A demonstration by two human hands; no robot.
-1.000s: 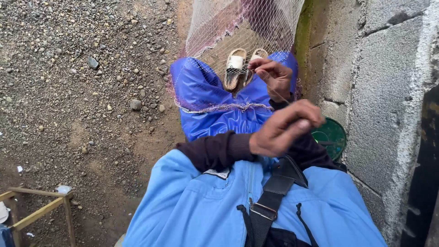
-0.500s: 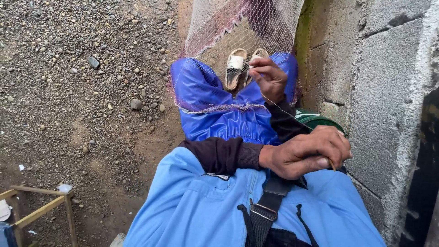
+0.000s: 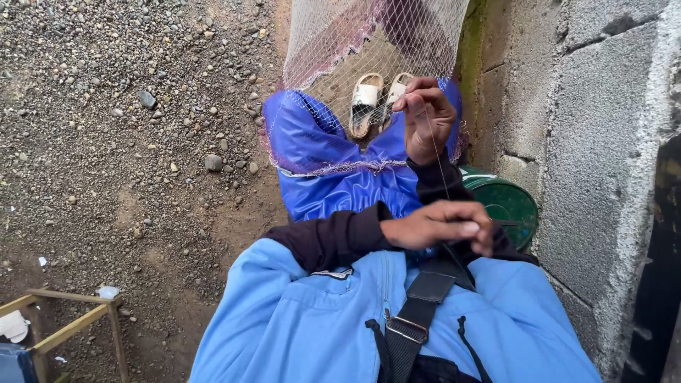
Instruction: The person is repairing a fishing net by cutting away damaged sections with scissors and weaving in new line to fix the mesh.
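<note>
Head view: your right hand (image 3: 427, 119) pinched the net (image 3: 369, 42) shut between fingertips; your left hand (image 3: 441, 225) closed on a thin line (image 3: 438, 159), pulled taut between them

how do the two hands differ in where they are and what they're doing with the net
The right hand is raised up at the net, fingers pinching the mesh near the sandals; the left hand lies lower, close to the body, across the blue jacket. The right hand is upright, the left hand lies sideways, fingers pointing right. A thin line runs between both, and both have dark sleeves.
</note>
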